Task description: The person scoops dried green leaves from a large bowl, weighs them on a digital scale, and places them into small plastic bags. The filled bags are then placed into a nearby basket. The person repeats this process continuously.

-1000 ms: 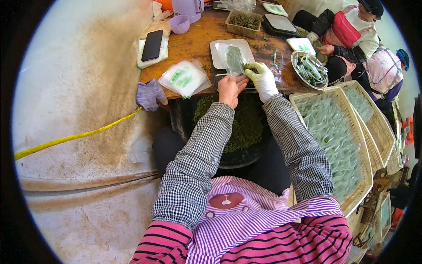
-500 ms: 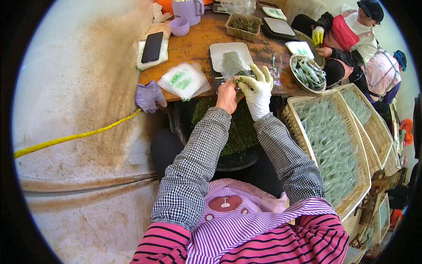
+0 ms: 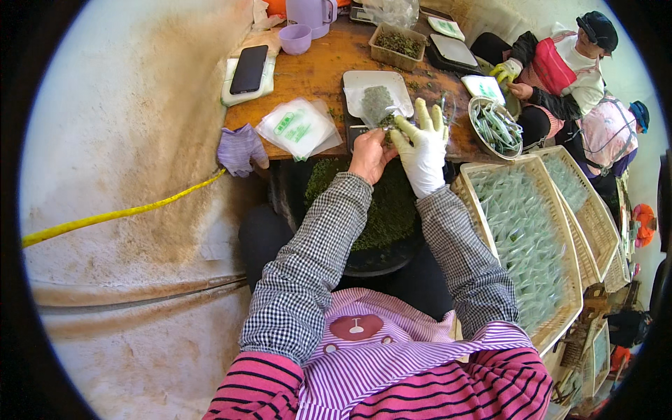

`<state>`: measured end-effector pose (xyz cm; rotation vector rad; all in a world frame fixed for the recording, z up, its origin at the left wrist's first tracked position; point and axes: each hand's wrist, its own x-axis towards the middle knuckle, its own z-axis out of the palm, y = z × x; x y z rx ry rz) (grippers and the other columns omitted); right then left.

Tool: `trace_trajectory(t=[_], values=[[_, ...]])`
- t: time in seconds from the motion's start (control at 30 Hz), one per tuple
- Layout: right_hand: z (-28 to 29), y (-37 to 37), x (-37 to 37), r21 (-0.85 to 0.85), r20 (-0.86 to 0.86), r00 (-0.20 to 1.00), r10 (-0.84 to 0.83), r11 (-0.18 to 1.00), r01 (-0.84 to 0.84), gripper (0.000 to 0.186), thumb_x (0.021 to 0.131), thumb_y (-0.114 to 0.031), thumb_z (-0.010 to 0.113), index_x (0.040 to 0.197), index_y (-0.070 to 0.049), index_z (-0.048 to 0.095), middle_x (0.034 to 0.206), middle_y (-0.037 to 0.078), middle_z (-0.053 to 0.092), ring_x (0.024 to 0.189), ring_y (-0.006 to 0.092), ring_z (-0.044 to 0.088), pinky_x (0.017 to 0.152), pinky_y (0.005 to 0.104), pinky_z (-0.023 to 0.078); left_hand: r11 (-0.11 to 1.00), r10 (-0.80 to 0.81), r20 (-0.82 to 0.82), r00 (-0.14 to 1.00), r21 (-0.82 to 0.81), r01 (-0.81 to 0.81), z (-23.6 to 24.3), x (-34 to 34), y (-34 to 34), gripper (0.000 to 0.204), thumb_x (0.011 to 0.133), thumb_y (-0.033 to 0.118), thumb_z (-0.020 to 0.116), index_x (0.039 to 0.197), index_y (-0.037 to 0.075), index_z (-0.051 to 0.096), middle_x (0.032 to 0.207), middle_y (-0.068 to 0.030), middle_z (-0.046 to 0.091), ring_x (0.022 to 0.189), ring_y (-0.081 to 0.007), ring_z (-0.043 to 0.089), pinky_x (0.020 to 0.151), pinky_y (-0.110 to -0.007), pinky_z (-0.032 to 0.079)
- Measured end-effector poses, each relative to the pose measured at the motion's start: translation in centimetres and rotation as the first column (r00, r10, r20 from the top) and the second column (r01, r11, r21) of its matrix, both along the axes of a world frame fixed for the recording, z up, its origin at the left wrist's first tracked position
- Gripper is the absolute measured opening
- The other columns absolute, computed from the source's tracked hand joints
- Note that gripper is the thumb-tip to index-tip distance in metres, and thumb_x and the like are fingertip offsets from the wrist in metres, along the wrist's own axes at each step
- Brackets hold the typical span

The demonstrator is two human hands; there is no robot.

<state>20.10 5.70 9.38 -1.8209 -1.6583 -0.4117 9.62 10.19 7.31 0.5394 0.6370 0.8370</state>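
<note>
My bare left hand (image 3: 371, 155) is closed on the mouth of a small clear bag (image 3: 379, 103), with dried green leaf bits inside it. The bag's filled end rests over the white pan of a scale (image 3: 397, 82). Beside it, my right hand (image 3: 424, 148), in a white glove with yellow-green stained fingers, has its fingers stretched and spread. Its thumb side is close against the bag's mouth, where some leaf bits show; whether it touches is hard to see. Beneath both hands sits a dark tub of green leaves (image 3: 381, 217) between my knees.
Left of the scale lie flat empty bags (image 3: 297, 129), a purple glove (image 3: 239, 150) and a phone (image 3: 250, 69). A bowl of filled packets (image 3: 519, 143) and a large crate of packets (image 3: 577, 280) stand at right. Beyond are a leaf box (image 3: 371, 50) and co-workers (image 3: 570, 66).
The view has shifted slightly. My right hand's fingers have straightened and spread apart, while my left hand keeps its hold on the bag. A co-worker's yellow-gloved hand has moved lower.
</note>
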Motion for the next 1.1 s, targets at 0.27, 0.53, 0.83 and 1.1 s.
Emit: trace_trajectory(t=[0.27, 0.53, 0.83, 1.1], values=[[0.2, 5.9, -1.0, -0.05, 0.178, 0.983, -0.041, 0.997, 0.051, 0.015, 0.075, -0.026, 0.063, 0.079, -0.014, 0.07, 0.137, 0.008, 0.046, 0.131, 0.0364, 0.029, 0.102, 0.062, 0.02, 0.999, 0.002, -0.145, 0.989, 0.032, 0.003, 0.7, -0.7, 0.0, 0.032, 0.098, 0.021, 0.039, 0.113, -0.004, 0.054, 0.1, -0.0098, 0.062, 0.087, -0.0197, 0.062, 0.079, -0.035, 0.052], [-1.3, -4.5, -1.0, 0.107, -0.442, 0.889, 0.119, 0.991, -0.079, 0.025, 0.079, -0.014, 0.056, 0.101, -0.011, 0.068, 0.11, 0.014, 0.06, 0.098, 0.0337, 0.058, 0.085, 0.0385, 0.047, 0.973, -0.202, -0.302, 0.932, 0.046, 0.226, -1.5, -4.9, -3.8, 0.034, 0.095, 0.019, 0.045, 0.119, -0.005, 0.052, 0.104, -0.0179, 0.064, 0.092, -0.0221, 0.065, 0.078, -0.03, 0.054], [-21.1, -9.9, -5.0, -0.971, 0.14, 0.951, 0.274, 0.225, 0.079, 0.025, 0.08, -0.028, 0.061, 0.095, -0.009, 0.069, 0.096, 0.009, 0.067, 0.093, 0.0265, 0.064, 0.076, 0.0423, 0.046, 0.867, -0.452, -0.601, 0.66, -0.123, 0.482, -7.7, -11.5, -13.6, 0.037, 0.097, 0.024, 0.046, 0.123, -0.001, 0.052, 0.105, -0.0133, 0.065, 0.094, -0.0179, 0.064, 0.078, -0.028, 0.052], [-21.2, -10.0, -4.6, -0.999, -0.001, 0.992, 0.128, 0.053, -0.008, 0.022, 0.078, -0.018, 0.059, 0.095, -0.01, 0.071, 0.099, 0.013, 0.068, 0.093, 0.0295, 0.065, 0.079, 0.0409, 0.05, 0.92, -0.329, -0.664, 0.671, -0.064, 0.387, -10.1, -13.4, -14.4, 0.033, 0.098, 0.02, 0.045, 0.122, -0.001, 0.053, 0.105, -0.0132, 0.064, 0.092, -0.0176, 0.063, 0.078, -0.027, 0.051]])
